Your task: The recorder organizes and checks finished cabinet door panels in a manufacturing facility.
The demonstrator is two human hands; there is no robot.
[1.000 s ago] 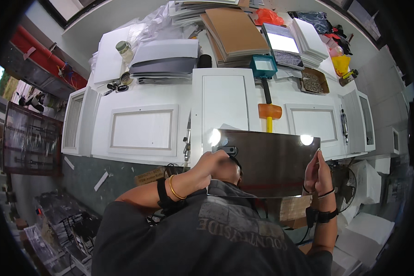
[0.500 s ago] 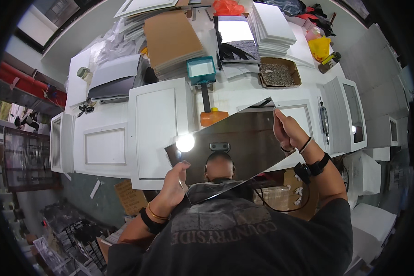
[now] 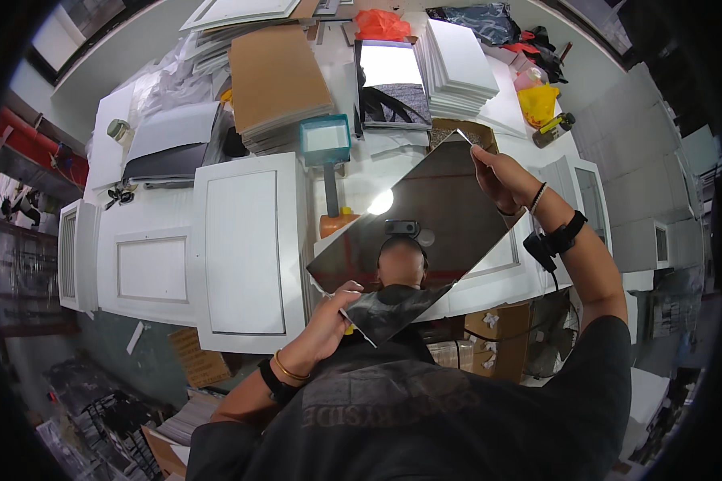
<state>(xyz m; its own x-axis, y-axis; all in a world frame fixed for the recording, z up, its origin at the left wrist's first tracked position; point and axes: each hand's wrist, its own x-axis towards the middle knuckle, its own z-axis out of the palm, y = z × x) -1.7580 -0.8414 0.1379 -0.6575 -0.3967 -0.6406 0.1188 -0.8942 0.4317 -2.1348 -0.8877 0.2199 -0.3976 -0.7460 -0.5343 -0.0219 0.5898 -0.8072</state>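
Both hands, left hand [image 3: 329, 321] and right hand [image 3: 493, 172], grip the mirror panel [image 3: 417, 232], now tilted steeper.

**A crowded workshop, seen from above**

A white desk [image 3: 361, 172] is covered with white cabinet doors [image 3: 249, 248], a stack of brown boards [image 3: 277, 76] and piles of white panels [image 3: 457, 68]. Beneath lies a dark greenish floor [image 3: 96, 337] (littered with scraps and cardboard). Red shelving [image 3: 32, 144] stands at the left; pale wall tiles [image 3: 658, 136] at the right.
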